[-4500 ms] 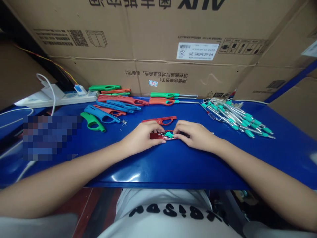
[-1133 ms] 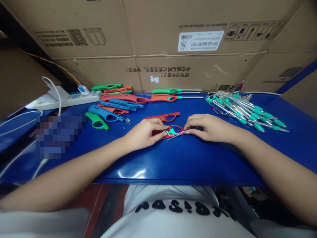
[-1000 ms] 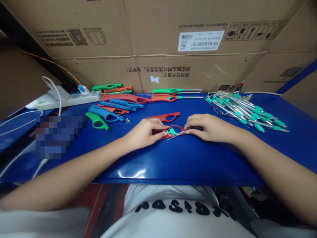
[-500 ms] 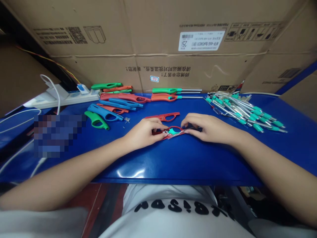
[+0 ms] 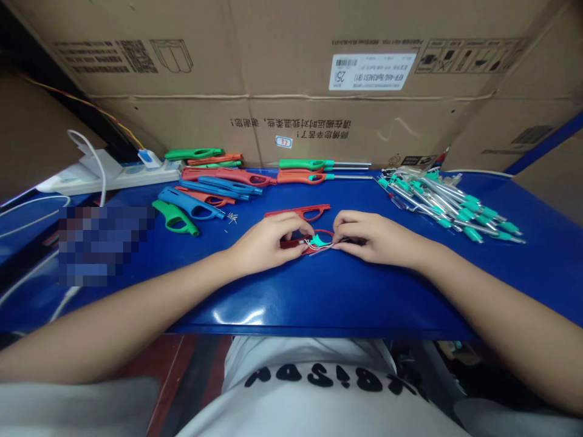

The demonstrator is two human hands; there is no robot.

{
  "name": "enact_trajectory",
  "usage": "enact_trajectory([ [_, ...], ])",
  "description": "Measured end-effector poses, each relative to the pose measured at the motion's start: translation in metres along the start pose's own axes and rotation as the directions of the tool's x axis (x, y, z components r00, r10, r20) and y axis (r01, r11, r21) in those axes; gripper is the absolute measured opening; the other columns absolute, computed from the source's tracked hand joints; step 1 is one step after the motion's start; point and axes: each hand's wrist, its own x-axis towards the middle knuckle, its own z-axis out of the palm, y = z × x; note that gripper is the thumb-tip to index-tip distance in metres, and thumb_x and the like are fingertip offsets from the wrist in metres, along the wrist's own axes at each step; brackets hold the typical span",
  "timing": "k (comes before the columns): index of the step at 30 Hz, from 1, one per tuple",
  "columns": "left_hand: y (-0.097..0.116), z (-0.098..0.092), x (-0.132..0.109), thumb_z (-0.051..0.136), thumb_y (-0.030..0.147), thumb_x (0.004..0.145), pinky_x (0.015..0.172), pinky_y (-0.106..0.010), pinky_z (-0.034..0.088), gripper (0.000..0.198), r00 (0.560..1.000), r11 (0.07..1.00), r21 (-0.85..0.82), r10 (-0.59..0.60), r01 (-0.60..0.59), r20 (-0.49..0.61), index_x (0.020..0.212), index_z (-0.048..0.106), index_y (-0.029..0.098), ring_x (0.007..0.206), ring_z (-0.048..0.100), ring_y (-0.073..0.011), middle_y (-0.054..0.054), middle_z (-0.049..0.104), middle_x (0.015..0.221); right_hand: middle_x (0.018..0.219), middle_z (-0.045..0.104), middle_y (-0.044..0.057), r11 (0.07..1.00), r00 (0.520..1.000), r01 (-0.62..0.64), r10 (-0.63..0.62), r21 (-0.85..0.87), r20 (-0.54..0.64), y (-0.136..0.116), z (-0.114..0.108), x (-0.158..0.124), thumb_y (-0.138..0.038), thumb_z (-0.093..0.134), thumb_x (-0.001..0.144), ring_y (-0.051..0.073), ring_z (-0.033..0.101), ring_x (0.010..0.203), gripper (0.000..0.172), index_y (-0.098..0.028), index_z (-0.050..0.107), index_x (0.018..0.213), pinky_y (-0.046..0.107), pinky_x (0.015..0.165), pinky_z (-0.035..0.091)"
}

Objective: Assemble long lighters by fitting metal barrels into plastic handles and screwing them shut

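Between my two hands lies a red lighter shell half [image 5: 296, 244] with a ring-shaped trigger opening. A green trigger [image 5: 317, 241] and thin white wires [image 5: 314, 248] sit in it. My left hand [image 5: 272, 241] is closed on the shell's left end, thumb in front and fingers behind. With thumb and fingertips together, my right hand [image 5: 371, 235] pinches the wires at the shell's right end; its fingers partly hide that end. Just behind the hands rests another red shell half [image 5: 314, 212].
Several coloured shell halves [image 5: 191, 203] are piled at left, beside small screws [image 5: 232, 217]. Two lighters with metal tubes [image 5: 344, 177] lie at the back. A heap of tube assemblies with green parts [image 5: 449, 203] is at right. A white power strip [image 5: 121, 178] and cardboard [image 5: 291, 73] stand behind.
My right hand has shifted slightly left, its fingertips closing in on the wires and green trigger. My left hand keeps its hold on the red shell half. The view has moved slightly.
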Motion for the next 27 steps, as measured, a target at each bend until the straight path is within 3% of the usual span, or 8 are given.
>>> enact_trajectory([
  [8, 0.000, -0.001, 0.002, 0.062, 0.021, 0.092, 0.079, -0.025, 0.051, 0.013, 0.999, 0.999, -0.028, 0.042, -0.041, 0.018, 0.101, 0.071, 0.020, 0.095, 0.065, -0.0159, -0.004, 0.068, 0.104, 0.110, 0.068, 0.007, 0.979, 0.997, 0.082, -0.079, -0.185, 0.021, -0.006, 0.000, 0.001, -0.029, 0.052, 0.101, 0.019, 0.066, 0.092, 0.017, -0.022, 0.067, 0.104, 0.029, 0.072, 0.048],
  [16, -0.001, -0.003, 0.002, 0.064, 0.019, 0.092, 0.091, -0.029, 0.053, 0.014, 0.997, 0.997, -0.040, 0.069, -0.068, 0.021, 0.100, 0.075, 0.022, 0.100, 0.067, -0.0177, -0.005, 0.069, 0.105, 0.103, 0.069, 0.007, 0.946, 0.995, 0.102, -0.099, -0.309, 0.025, -0.007, 0.007, 0.004, -0.035, 0.044, 0.105, 0.019, 0.065, 0.091, 0.024, -0.021, 0.063, 0.101, 0.027, 0.066, 0.043],
  [20, -0.002, -0.004, 0.002, 0.066, 0.020, 0.093, 0.093, -0.029, 0.053, 0.015, 0.994, 0.994, -0.049, 0.102, -0.101, 0.026, 0.102, 0.077, 0.022, 0.101, 0.066, -0.0175, -0.005, 0.069, 0.105, 0.101, 0.069, 0.007, 0.971, 0.998, 0.060, -0.062, -0.231, 0.000, -0.007, 0.007, 0.005, -0.031, 0.043, 0.105, 0.018, 0.065, 0.089, 0.022, -0.020, 0.062, 0.100, 0.028, 0.069, 0.044],
  [24, -0.007, -0.003, 0.001, 0.065, 0.024, 0.095, 0.093, -0.029, 0.052, 0.016, 0.990, 0.990, -0.017, 0.139, -0.139, 0.031, 0.105, 0.077, 0.023, 0.103, 0.066, -0.0171, -0.005, 0.067, 0.109, 0.091, 0.067, 0.004, 0.997, 0.996, -0.028, 0.022, -0.065, -0.086, -0.004, 0.007, 0.004, -0.027, 0.051, 0.100, 0.015, 0.062, 0.077, 0.012, -0.019, 0.060, 0.098, 0.027, 0.069, 0.045],
  [27, -0.010, -0.002, -0.001, 0.064, 0.025, 0.096, 0.092, -0.028, 0.052, 0.018, 0.986, 0.986, 0.027, 0.163, -0.164, 0.030, 0.108, 0.077, 0.025, 0.104, 0.066, -0.0166, -0.005, 0.067, 0.113, 0.085, 0.064, 0.002, 1.000, 0.993, -0.024, 0.026, 0.014, -0.114, -0.001, 0.007, 0.004, -0.022, 0.057, 0.094, 0.013, 0.058, 0.069, 0.006, -0.019, 0.061, 0.097, 0.025, 0.066, 0.045],
])
